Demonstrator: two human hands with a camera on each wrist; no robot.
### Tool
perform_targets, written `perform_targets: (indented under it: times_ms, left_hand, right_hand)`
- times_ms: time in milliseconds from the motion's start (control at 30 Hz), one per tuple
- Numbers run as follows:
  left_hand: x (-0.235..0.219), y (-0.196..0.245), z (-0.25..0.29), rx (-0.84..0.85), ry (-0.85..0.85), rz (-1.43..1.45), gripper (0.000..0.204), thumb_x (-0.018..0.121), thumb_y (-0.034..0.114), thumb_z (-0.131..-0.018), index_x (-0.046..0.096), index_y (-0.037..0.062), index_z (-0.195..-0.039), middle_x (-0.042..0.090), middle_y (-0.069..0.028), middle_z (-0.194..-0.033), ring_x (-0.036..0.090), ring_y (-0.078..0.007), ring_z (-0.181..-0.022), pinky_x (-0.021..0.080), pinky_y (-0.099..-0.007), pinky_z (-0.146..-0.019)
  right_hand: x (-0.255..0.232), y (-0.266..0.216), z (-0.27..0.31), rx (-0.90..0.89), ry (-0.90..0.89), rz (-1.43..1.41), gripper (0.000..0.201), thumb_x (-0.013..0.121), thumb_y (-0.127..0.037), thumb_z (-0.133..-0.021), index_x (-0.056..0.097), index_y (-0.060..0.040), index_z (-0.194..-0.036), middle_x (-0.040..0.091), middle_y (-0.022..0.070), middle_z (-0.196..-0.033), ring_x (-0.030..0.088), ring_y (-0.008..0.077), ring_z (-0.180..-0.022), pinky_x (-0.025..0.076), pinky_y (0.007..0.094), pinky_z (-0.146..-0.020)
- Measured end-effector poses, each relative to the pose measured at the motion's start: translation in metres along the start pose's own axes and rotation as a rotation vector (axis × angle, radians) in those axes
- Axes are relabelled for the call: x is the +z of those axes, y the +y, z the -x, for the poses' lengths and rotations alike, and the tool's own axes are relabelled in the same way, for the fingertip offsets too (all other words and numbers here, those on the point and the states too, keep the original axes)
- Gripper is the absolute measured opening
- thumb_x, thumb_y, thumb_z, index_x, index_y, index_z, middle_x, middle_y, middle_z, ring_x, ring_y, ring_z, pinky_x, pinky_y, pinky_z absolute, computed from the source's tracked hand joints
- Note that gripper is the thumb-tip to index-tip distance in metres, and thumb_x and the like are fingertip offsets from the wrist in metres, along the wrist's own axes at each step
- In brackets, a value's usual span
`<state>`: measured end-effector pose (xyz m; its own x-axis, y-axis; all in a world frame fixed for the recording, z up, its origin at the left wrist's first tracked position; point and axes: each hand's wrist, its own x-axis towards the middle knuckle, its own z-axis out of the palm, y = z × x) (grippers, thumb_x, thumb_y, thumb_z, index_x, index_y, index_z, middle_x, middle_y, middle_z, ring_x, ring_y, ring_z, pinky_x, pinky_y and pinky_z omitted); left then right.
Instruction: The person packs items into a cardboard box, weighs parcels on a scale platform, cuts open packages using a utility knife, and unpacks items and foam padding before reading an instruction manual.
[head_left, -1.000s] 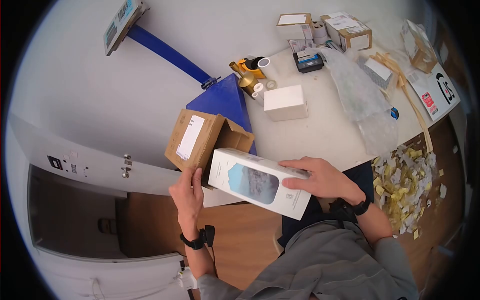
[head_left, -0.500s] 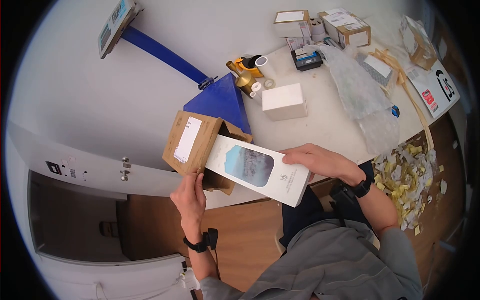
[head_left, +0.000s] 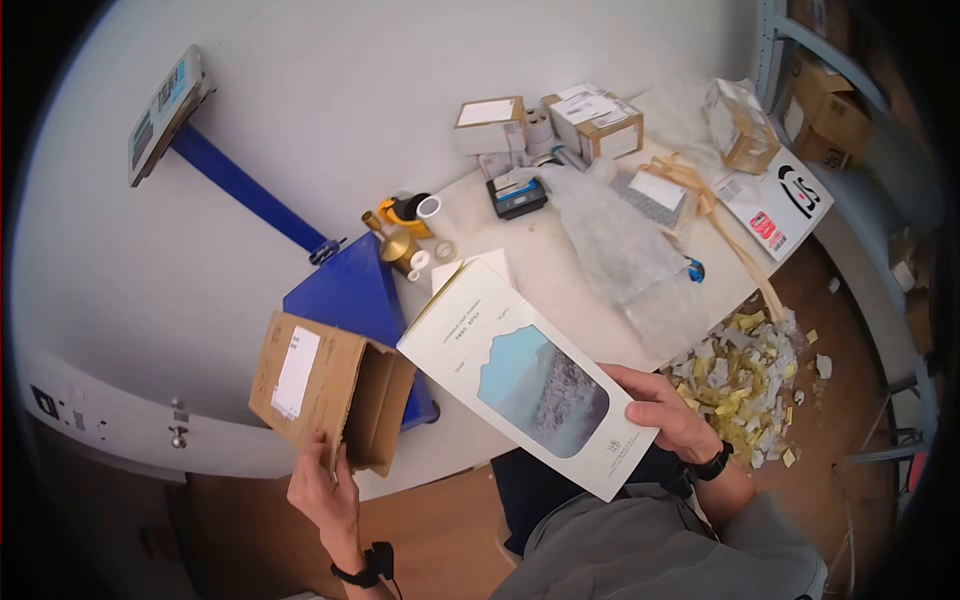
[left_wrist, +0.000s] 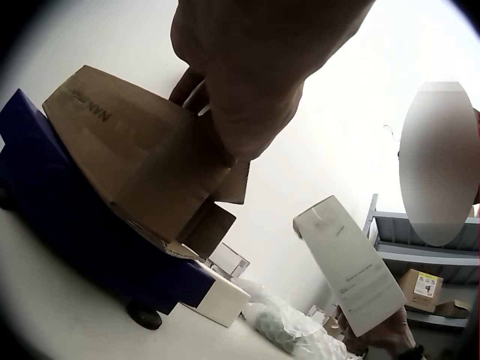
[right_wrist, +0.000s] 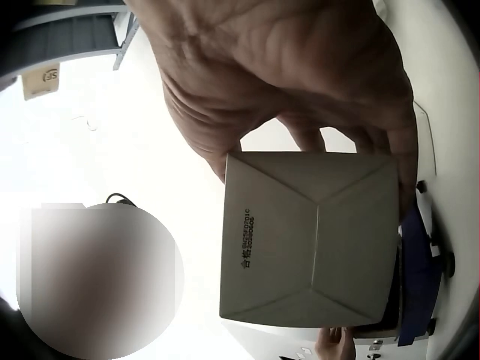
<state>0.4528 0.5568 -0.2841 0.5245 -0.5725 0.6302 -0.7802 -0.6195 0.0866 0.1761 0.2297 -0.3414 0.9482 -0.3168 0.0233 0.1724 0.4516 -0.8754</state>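
An open brown cardboard box [head_left: 308,378] rests tilted on the blue scale [head_left: 345,290] at the table's left end. My left hand [head_left: 328,500] grips its lower edge, thumb and fingers on either side of the cardboard. A long white box with a blue mountain picture [head_left: 540,390] is held up by my right hand [head_left: 665,415], which pinches its right end. The white box is outside the brown box, to its right. In the right wrist view the white box's folded end [right_wrist: 311,240] faces the camera, between thumb and fingers.
Behind stand a small white box [head_left: 495,265], tape rolls [head_left: 430,207], a black device [head_left: 517,197] and parcels [head_left: 597,120]. Bubble wrap [head_left: 620,250] lies along the table's right part. Paper scraps [head_left: 740,390] cover the floor at right, near a shelf [head_left: 850,170].
The white box has come out of the brown box's opening and is raised and turned in my right hand. My left hand still grips the brown box. The head view has shifted right.
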Motion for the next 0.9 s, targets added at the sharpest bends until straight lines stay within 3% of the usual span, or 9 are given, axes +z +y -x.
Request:
perform_targets:
  times_ms: [67, 133, 267, 333, 467, 533, 600, 800, 900]
  left_hand:
    - [0.008, -0.006, 0.005, 0.053, 0.065, 0.015, 0.027, 0.076, -0.004, -0.086, 0.065, -0.0015, -0.11, 0.074, -0.0162, -0.109, 0.07, -0.0363, -0.087, 0.056, -0.0381, -0.079]
    - [0.008, -0.004, 0.009, -0.031, 0.051, 0.044, 0.03, 0.074, -0.006, -0.086, 0.064, -0.0014, -0.114, 0.073, -0.0167, -0.115, 0.071, -0.0353, -0.097, 0.055, -0.0385, -0.085]
    - [0.013, 0.005, 0.019, -0.17, 0.083, 0.203, 0.034, 0.072, -0.005, -0.088, 0.061, -0.0029, -0.121, 0.069, -0.0195, -0.126, 0.068, -0.0336, -0.11, 0.052, -0.0426, -0.095]
    - [0.011, 0.019, 0.025, -0.164, 0.216, 0.217, 0.04, 0.067, -0.003, -0.091, 0.054, -0.0033, -0.129, 0.059, -0.0235, -0.137, 0.058, -0.0398, -0.126, 0.049, -0.0467, -0.101]
    - [0.016, 0.03, 0.046, -0.192, 0.356, 0.156, 0.044, 0.066, 0.013, -0.096, 0.054, -0.0055, -0.134, 0.061, -0.027, -0.135, 0.061, -0.0456, -0.121, 0.047, -0.053, -0.106]
    - [0.032, 0.036, 0.067, -0.247, 0.482, 0.146, 0.049, 0.072, 0.02, -0.097, 0.055, -0.0073, -0.135, 0.061, -0.0266, -0.136, 0.06, -0.0436, -0.124, 0.046, -0.0511, -0.109]
    - [0.043, 0.041, 0.078, -0.32, 0.479, 0.169, 0.053, 0.07, 0.021, -0.098, 0.052, -0.0076, -0.139, 0.06, -0.0273, -0.139, 0.058, -0.044, -0.127, 0.044, -0.0511, -0.11]
    - [0.058, 0.045, 0.091, -0.436, 0.468, 0.235, 0.06, 0.067, 0.029, -0.101, 0.048, -0.0089, -0.144, 0.054, -0.029, -0.144, 0.054, -0.0439, -0.132, 0.042, -0.0506, -0.112]
    - [0.064, 0.049, 0.1, -0.483, 0.484, 0.321, 0.062, 0.066, 0.029, -0.102, 0.045, -0.0095, -0.146, 0.052, -0.0304, -0.145, 0.053, -0.0439, -0.133, 0.041, -0.0506, -0.113]
  right_hand:
    - [-0.013, -0.022, -0.002, -0.121, 0.088, 0.109, 0.083, 0.076, -0.031, -0.09, 0.04, 0.0016, -0.158, 0.057, 0.0143, -0.141, 0.052, 0.0245, -0.133, 0.034, 0.0387, -0.118]
    - [-0.012, -0.053, -0.017, -0.452, 0.347, 0.469, 0.09, 0.081, -0.023, -0.086, 0.034, 0.0034, -0.159, 0.057, 0.0123, -0.137, 0.053, 0.0248, -0.131, 0.035, 0.0384, -0.117]
    - [-0.039, -0.076, -0.074, -0.572, 0.272, 0.189, 0.098, 0.086, -0.019, -0.082, 0.032, 0.0063, -0.159, 0.056, 0.0127, -0.139, 0.053, 0.0243, -0.13, 0.037, 0.038, -0.116]
    - [-0.04, -0.082, -0.105, -0.225, 0.08, 0.257, 0.1, 0.089, -0.022, -0.08, 0.032, 0.0083, -0.157, 0.054, 0.0133, -0.143, 0.053, 0.0235, -0.131, 0.038, 0.0377, -0.117]
    - [-0.056, -0.067, -0.174, -0.157, 0.113, 0.309, 0.103, 0.091, -0.025, -0.078, 0.032, 0.0079, -0.156, 0.049, 0.0162, -0.148, 0.052, 0.0236, -0.133, 0.039, 0.0385, -0.118]
    - [-0.064, -0.061, -0.21, -0.391, 0.153, 0.523, 0.105, 0.09, -0.024, -0.079, 0.029, 0.0077, -0.157, 0.048, 0.0193, -0.149, 0.051, 0.0255, -0.136, 0.039, 0.0397, -0.118]
    - [-0.064, -0.059, -0.243, -0.445, 0.141, 0.529, 0.107, 0.09, -0.024, -0.078, 0.026, 0.0078, -0.158, 0.048, 0.0225, -0.148, 0.05, 0.0286, -0.138, 0.04, 0.0406, -0.118]
    - [-0.068, -0.04, -0.294, -0.293, 0.142, 0.621, 0.106, 0.092, -0.025, -0.073, 0.032, 0.0088, -0.153, 0.047, 0.0245, -0.15, 0.051, 0.0338, -0.138, 0.039, 0.0412, -0.118]
    - [-0.08, -0.021, -0.306, -0.047, 0.068, 0.755, 0.111, 0.093, -0.025, -0.072, 0.028, 0.0044, -0.157, 0.047, 0.0214, -0.149, 0.046, 0.0335, -0.143, 0.04, 0.0428, -0.118]
